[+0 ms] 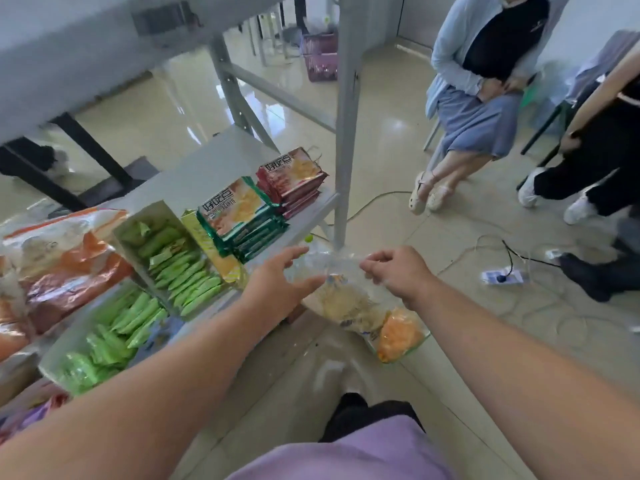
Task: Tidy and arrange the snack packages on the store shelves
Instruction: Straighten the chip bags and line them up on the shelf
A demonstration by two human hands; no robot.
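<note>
The clear snack bag (349,299) hangs in the air just off the front corner of the grey shelf (194,174), out over the floor rather than on the board. The right hand (394,271) pinches its crinkled top edge between thumb and curled fingers, and the bag droops below that pinch, pale crumbly pieces bunched in the middle and an orange lump sagging at the bottom corner. The left hand (280,285) is spread wide, fingers straight, thumb brushing the film on the shelf side; it supports more than it grips. It looks light, soft and slippery, the film thin enough to slide through fingers, and the contents probably crush easily, so the sealed top edge or a flat palm beneath seems the safest hold. On the shelf nearest the bag sits a stack of green-edged cracker packs (239,213), with a stack of red cracker packs (294,178) beyond it toward the shelf's upright post, and open boxes of green sachets (176,258) farther along the shelf.
</note>
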